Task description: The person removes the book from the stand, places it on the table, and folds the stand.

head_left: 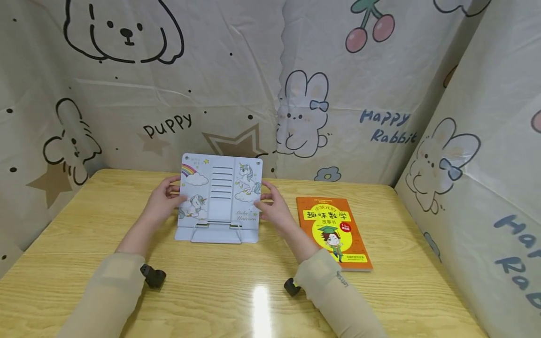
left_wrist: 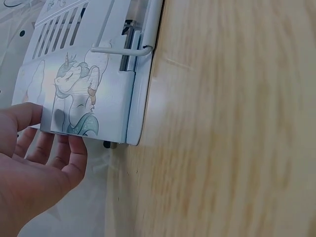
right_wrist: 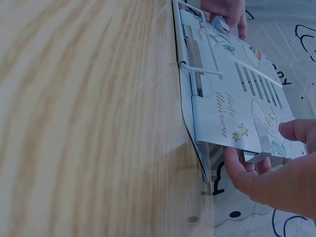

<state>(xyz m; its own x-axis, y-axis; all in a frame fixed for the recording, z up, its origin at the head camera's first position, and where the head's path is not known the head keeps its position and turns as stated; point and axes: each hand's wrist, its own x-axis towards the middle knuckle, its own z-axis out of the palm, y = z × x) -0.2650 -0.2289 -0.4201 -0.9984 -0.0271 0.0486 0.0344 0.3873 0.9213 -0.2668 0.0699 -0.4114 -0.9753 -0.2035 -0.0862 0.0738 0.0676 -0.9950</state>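
A white metal book stand (head_left: pixel 220 211) with unicorn and rainbow pictures stands on the table, its slotted panel raised from the base. My left hand (head_left: pixel 162 202) holds the panel's left edge, thumb on the front and fingers behind. On the opposite edge, my right hand (head_left: pixel 274 206) grips in the same way. The left wrist view shows the thumb of my left hand (left_wrist: pixel 44 173) beside a unicorn picture. A small metal clip (right_wrist: pixel 259 155) sits at the edge by my right hand (right_wrist: pixel 276 182) in the right wrist view. A wire page holder (left_wrist: pixel 123 51) crosses the panel's lower front.
An orange book (head_left: pixel 308 234) with a cartoon figure on its cover lies to the right of the stand, partly behind my right forearm. The wooden table (head_left: pixel 228 291) meets a printed cloth (head_left: pixel 236 94) at its back and sides.
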